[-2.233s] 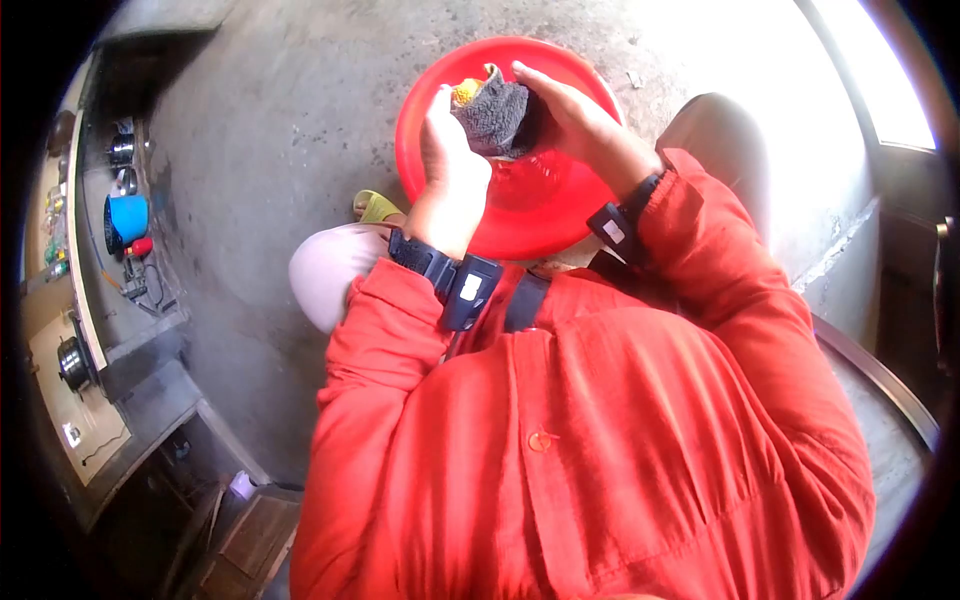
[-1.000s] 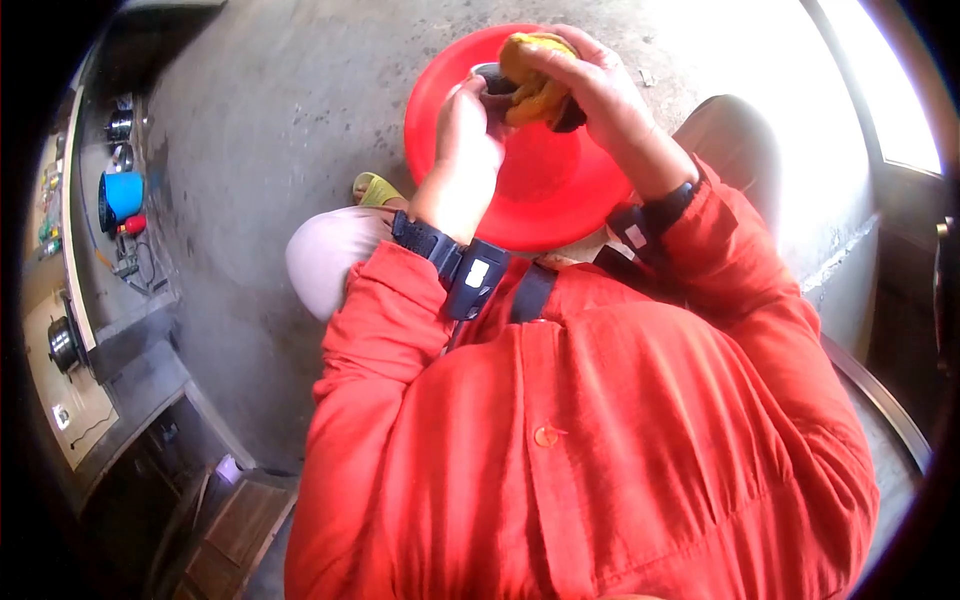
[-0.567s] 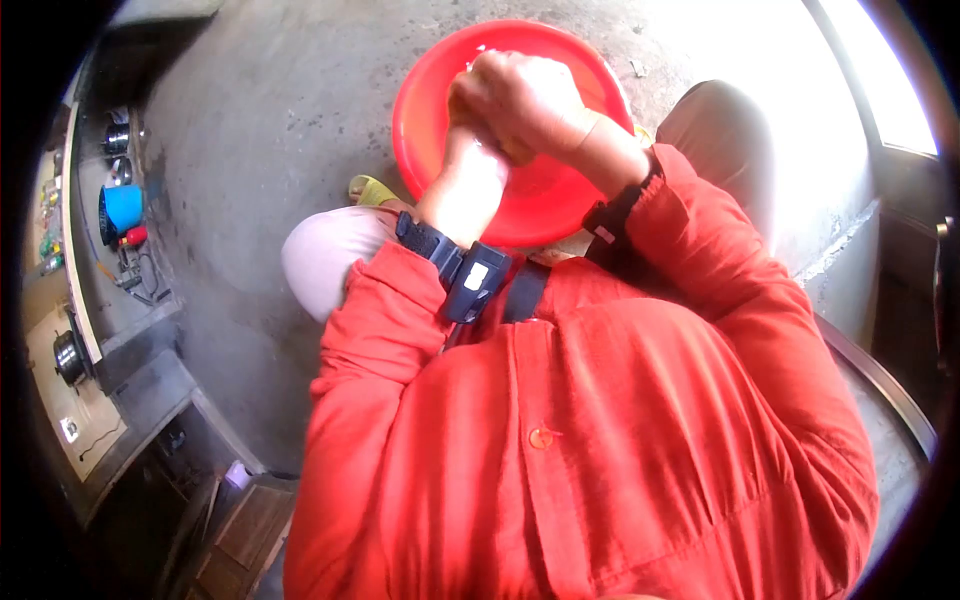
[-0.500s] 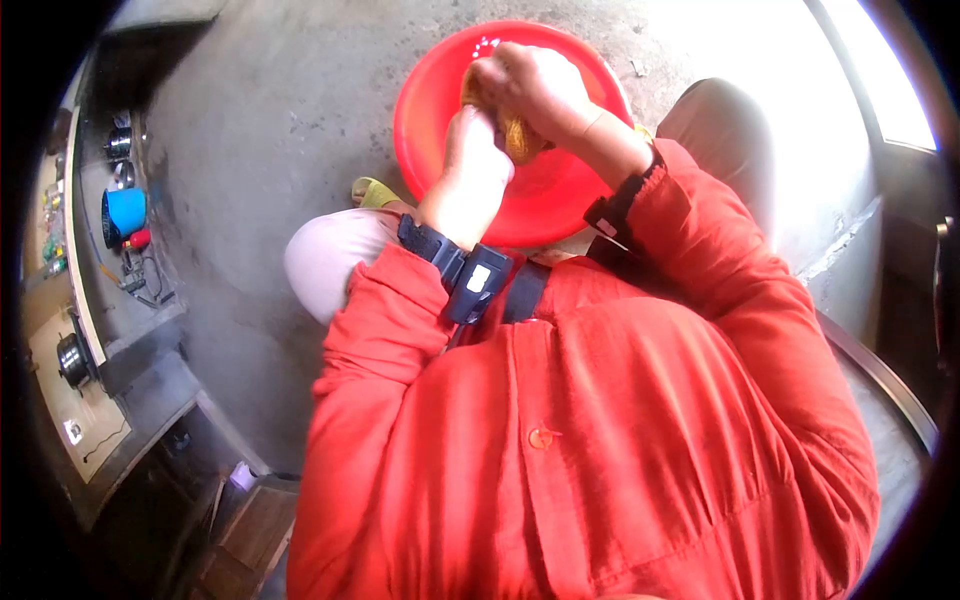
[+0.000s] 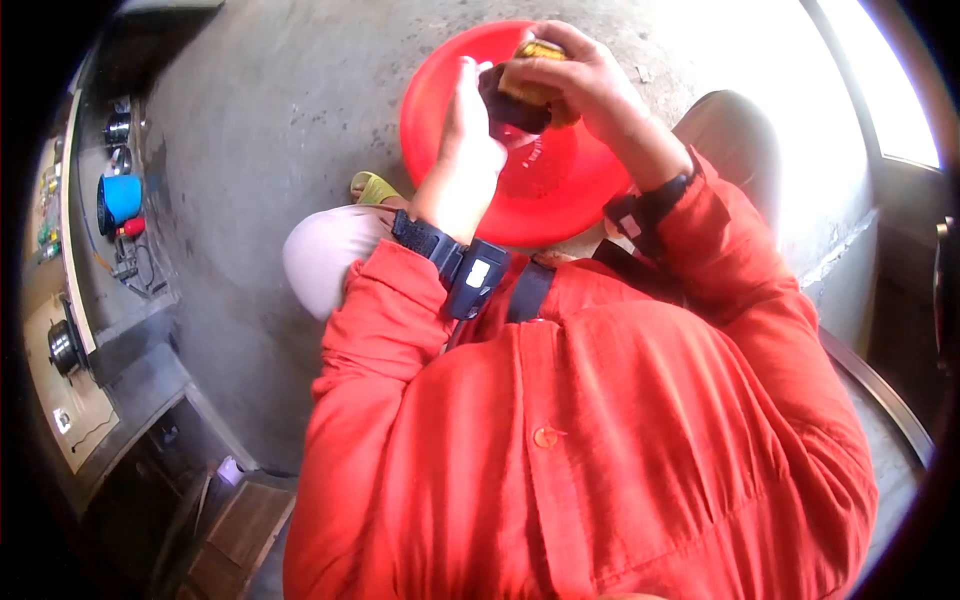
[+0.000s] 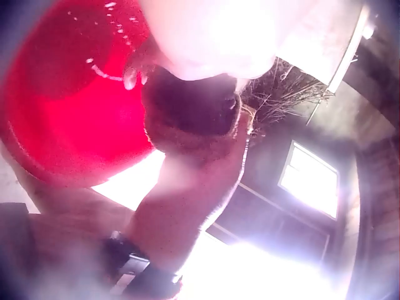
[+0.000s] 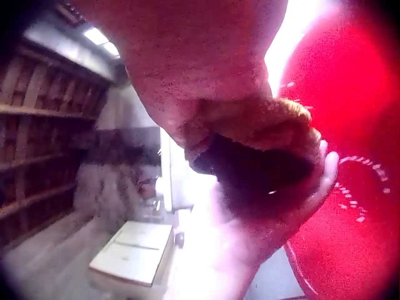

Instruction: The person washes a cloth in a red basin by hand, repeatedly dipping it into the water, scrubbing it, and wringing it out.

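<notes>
A red basin [image 5: 578, 195] sits on grey floor [image 5: 255, 150]; toward its far edge, the right hand [image 5: 602, 92] grips yellow cloth [image 5: 530, 90], left hand [image 5: 468, 128] straight-fingered.

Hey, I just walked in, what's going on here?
A person in a red shirt has both hands over a red basin. The right hand grips a yellow cloth, and the left hand touches the dark piece against it. Whether that dark piece is the cloth's other side or a separate thing, I can't tell.
</notes>
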Demonstrator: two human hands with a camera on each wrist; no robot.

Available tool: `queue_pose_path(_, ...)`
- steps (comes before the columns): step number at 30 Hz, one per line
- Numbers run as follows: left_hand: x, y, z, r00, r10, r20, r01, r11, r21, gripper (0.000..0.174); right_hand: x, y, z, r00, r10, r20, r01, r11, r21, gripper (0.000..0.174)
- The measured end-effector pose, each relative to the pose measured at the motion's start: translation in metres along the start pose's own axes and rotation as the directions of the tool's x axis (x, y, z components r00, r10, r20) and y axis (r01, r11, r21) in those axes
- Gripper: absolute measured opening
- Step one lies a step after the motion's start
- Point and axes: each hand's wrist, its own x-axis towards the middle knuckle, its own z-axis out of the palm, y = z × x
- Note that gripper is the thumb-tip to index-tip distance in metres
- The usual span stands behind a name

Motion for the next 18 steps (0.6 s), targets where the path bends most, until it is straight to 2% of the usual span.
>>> queue_pose_path(1,-0.008,0.002,0.001,0.997,0.016,0.077,-0.013,0.999,-0.039,0.054,-0.004,-0.007,0.005,1.0,-0.017,-0.008,0.016,0.988,-0.153,0.021)
queue_pose_path(2,-0.013,0.002,0.0,0.987,0.034,0.154,-0.022,0.997,-0.078,0.058,0.002,0.013,0.009,0.9,-0.419,0.117,0.432,0.892,-0.13,0.026)
queue_pose_path(3,0.006,0.0,-0.012,0.966,0.018,0.259,-0.004,0.999,-0.054,0.063,-0.003,0.01,0.015,0.805,-0.557,0.203,0.592,0.766,-0.25,0.027)
queue_pose_path(4,0.012,-0.002,-0.016,0.942,0.04,0.332,-0.025,0.998,-0.05,0.061,-0.013,0.005,0.023,0.688,-0.66,0.303,0.724,0.596,-0.346,0.027)
queue_pose_path(6,0.006,-0.011,-0.022,0.913,0.105,0.393,-0.09,0.994,-0.057,0.058,-0.026,-0.001,0.038,0.577,-0.684,0.447,0.797,0.351,-0.492,0.026)
queue_pose_path(8,-0.008,-0.016,-0.022,0.906,0.137,0.4,-0.128,0.991,-0.05,0.054,-0.036,0.0,0.046,0.56,-0.708,0.431,0.773,0.259,-0.579,0.023)
queue_pose_path(10,-0.015,-0.023,-0.021,0.919,0.145,0.366,-0.143,0.989,-0.033,0.051,-0.021,0.009,0.042,0.66,-0.647,0.382,0.7,0.347,-0.624,0.022)
queue_pose_path(12,-0.016,-0.028,-0.013,0.963,0.103,0.248,-0.094,0.994,-0.049,0.047,-0.012,0.012,0.04,0.728,-0.632,0.265,0.59,0.383,-0.71,0.021)
queue_pose_path(14,-0.016,-0.027,0.004,0.998,0.04,0.042,-0.037,0.996,-0.076,0.044,0.007,0.028,0.036,0.854,-0.518,0.046,0.339,0.488,-0.805,0.026)
queue_pose_path(16,0.004,-0.032,0.01,0.986,0.061,-0.154,-0.074,0.994,-0.084,0.034,0.024,0.042,0.011,0.905,-0.402,-0.136,0.215,0.709,-0.671,0.03)
queue_pose_path(17,-0.002,-0.025,0.018,0.984,0.046,-0.174,-0.057,0.997,-0.058,0.028,0.033,0.06,-0.009,0.956,-0.286,-0.066,0.2,0.797,-0.57,0.031)
queue_pose_path(18,-0.009,-0.017,0.025,0.98,0.033,-0.195,-0.04,0.999,-0.034,0.023,0.048,0.093,-0.031,0.736,-0.627,0.256,0.494,0.239,-0.836,0.036)
